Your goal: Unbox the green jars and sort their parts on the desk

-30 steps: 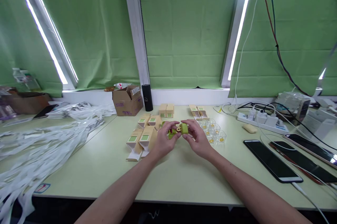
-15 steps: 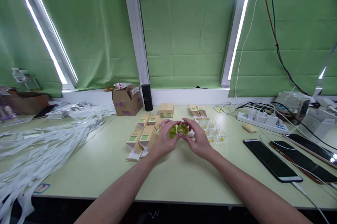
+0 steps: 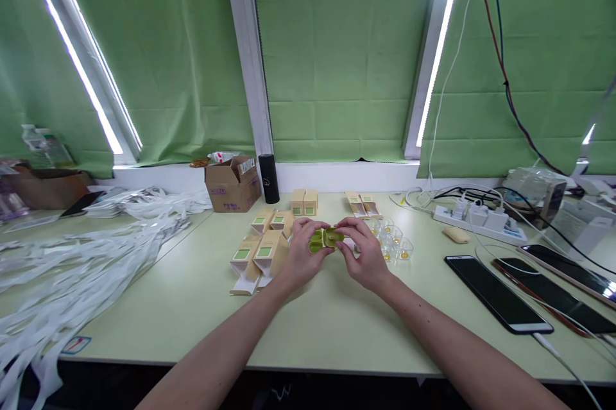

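My left hand [image 3: 307, 248] is closed around a small, shiny green cup [image 3: 316, 242] just above the table. Beside it, a second green cup [image 3: 333, 237] is pinched in my right hand [image 3: 360, 248], the two cups side by side and seemingly touching. Their contents are too small to make out. Right of my right hand stand several clear plastic cups [image 3: 405, 249] with a yellow spot in the bottom. To the left of my left hand are several cream cardboard boxes [image 3: 269, 251] with green labels, their flaps open towards me.
Two closed boxes [image 3: 304, 202] and two more cartons [image 3: 363, 206] stand farther back. A brown carton [image 3: 232, 185] and a black cylinder [image 3: 268, 179] are by the wall. White strips [image 3: 96, 269] cover the left; phones [image 3: 498, 294], a power strip [image 3: 479, 221] and cables lie right.
My right hand has tilted its green cup and brought it level beside the one in my left hand. My left hand has hardly moved.
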Available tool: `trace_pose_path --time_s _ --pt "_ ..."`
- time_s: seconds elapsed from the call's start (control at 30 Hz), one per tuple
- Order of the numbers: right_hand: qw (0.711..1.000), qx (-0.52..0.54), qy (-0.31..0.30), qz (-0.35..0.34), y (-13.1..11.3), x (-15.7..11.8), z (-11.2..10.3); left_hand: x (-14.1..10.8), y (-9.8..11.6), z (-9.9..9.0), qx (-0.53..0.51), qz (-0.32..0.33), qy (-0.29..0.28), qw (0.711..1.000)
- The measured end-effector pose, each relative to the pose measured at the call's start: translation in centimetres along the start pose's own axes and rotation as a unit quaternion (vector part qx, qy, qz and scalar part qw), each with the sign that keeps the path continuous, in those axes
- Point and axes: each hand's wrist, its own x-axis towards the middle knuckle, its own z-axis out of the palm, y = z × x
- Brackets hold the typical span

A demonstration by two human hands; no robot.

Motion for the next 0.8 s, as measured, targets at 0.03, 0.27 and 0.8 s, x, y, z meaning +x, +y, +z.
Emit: trace_pose_path --time_s 0.03,0.27,0.8 --pt "1.000 -0.002 0.003 -0.004 0.02 -0.05 0.07 -0.04 -0.02 0.03 0.006 0.011 -0.001 1.000" --pt "0.999 -0.048 0.000 -0.019 0.38 -0.40 0.36 -0.27 -0.05 0.17 0.036 0.070 -0.001 0.997" --pt "0.983 -0.175 0.026 -0.040 0.15 -0.24 0.32 -0.41 -0.32 0.26 0.058 0.129 -0.004 0.990"
